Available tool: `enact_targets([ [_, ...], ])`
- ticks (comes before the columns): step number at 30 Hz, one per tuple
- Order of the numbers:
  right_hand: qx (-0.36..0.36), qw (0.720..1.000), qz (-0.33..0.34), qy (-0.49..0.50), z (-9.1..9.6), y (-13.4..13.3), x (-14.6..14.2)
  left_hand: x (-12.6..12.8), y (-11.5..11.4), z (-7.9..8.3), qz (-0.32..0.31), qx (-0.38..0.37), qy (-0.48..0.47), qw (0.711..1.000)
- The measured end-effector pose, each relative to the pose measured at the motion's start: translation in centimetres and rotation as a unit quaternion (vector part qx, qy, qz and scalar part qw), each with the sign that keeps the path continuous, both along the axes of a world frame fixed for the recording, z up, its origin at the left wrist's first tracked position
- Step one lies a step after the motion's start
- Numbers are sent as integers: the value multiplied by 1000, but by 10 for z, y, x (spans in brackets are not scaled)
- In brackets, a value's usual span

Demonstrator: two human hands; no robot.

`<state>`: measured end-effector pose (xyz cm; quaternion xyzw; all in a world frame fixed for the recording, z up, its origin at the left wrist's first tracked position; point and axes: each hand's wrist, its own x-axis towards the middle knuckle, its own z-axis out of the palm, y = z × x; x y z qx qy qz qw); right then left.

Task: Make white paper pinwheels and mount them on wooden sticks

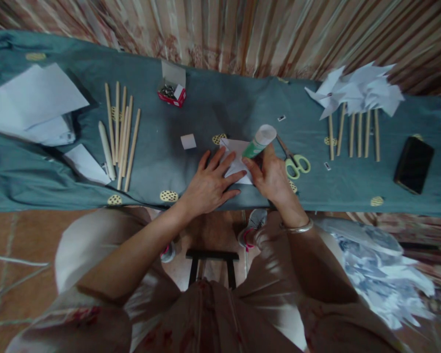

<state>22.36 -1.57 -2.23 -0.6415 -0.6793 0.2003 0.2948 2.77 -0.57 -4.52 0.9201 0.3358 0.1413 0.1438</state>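
A small sheet of white paper (238, 147) lies on the cloth in front of me. My left hand (211, 184) rests flat on it with fingers spread. My right hand (270, 174) is wrapped round a green and white glue stick (259, 141), tilted with its lower end down at the paper. Where the stick meets the paper is partly hidden by my fingers. Green-handled scissors (297, 165) lie just right of my right hand. A small white paper square (188, 141) sits to the left, beyond my left hand.
Wooden sticks (123, 137) and stacked paper (40, 103) lie on the left. A red box of small metal pieces (172, 93) stands at the back. Paper pinwheels (356, 93) and a black phone (414, 165) are on the right. A bag of crumpled paper (382, 274) sits below.
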Motion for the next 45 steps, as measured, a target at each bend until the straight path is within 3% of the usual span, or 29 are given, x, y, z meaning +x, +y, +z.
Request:
enact_targets([
  [17, -4, 1000, 26, -1, 1, 2, -9, 0, 0, 3, -3, 9, 9, 1000],
  [29, 8, 999, 24, -21, 0, -5, -1, 1, -1, 5, -2, 16, 23, 1000],
  [45, 20, 999, 18, -32, -8, 7, -6, 1, -1, 3, -5, 19, 8, 1000],
])
